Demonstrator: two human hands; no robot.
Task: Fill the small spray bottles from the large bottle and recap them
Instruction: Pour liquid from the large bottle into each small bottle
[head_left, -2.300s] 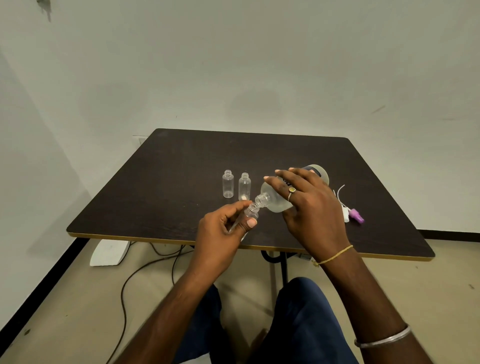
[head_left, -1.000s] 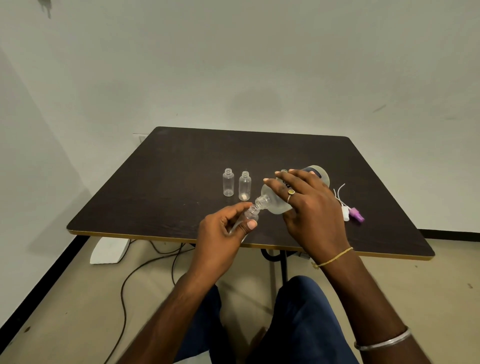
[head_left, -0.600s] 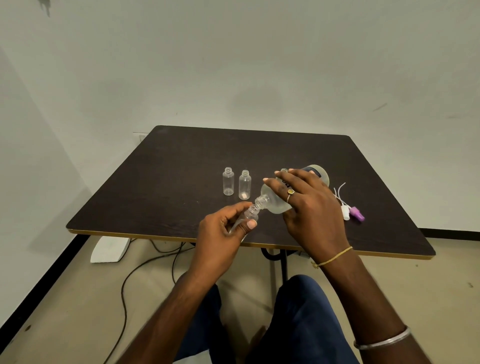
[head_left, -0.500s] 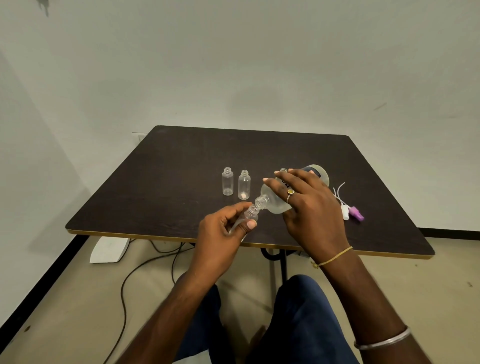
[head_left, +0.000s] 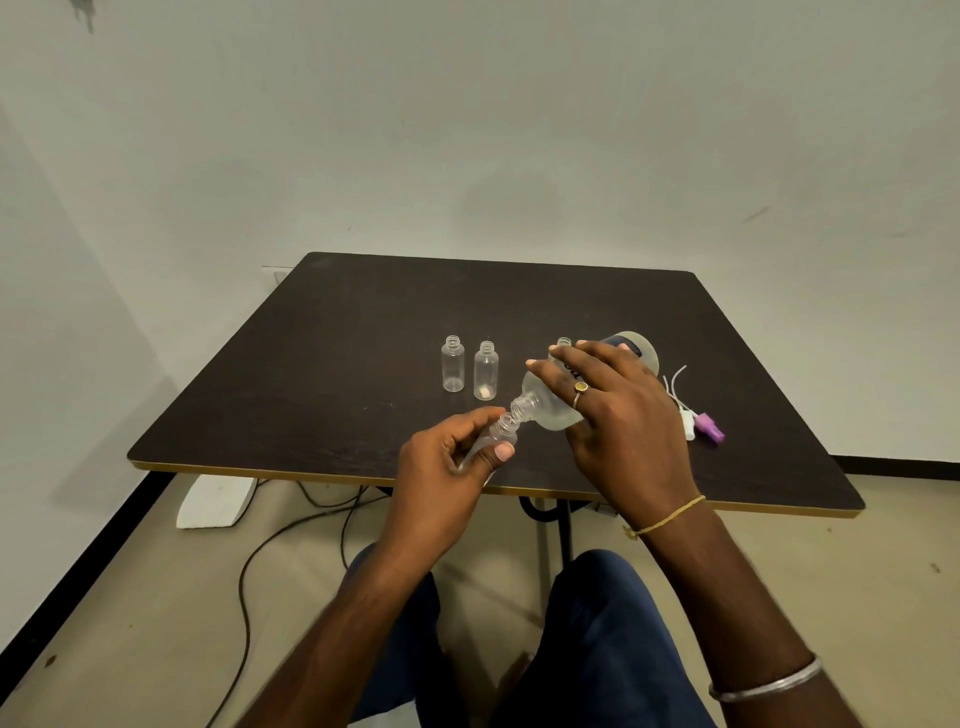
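My left hand (head_left: 441, 467) pinches a small spray bottle (head_left: 503, 430) between my thumb and curled fingers. I hold it tilted just above the table's near edge, its open mouth up and to the right. My right hand (head_left: 618, 421) is wrapped over the large bottle (head_left: 548, 410), fingers curled across its body. I tip it down to the left so its uncapped neck meets the small bottle's mouth. Whether liquid is running I cannot tell.

Beyond my left hand, two uncapped bottles stand upright side by side near the middle of the dark table (head_left: 363, 322): the first clear bottle (head_left: 453, 364) on the left, the second clear bottle (head_left: 486, 370) just beside it. The neck of another bottle (head_left: 564, 343) shows over my right fingertips; the rest is hidden.

Right of my right hand, toward the table's right edge, a white spray head (head_left: 688, 418) and a purple spray head (head_left: 709, 434) lie close together. Thin white tubes reach from them toward the far edge.

On the floor under the near left corner are a white object (head_left: 215, 501) and a black cable (head_left: 270, 551).
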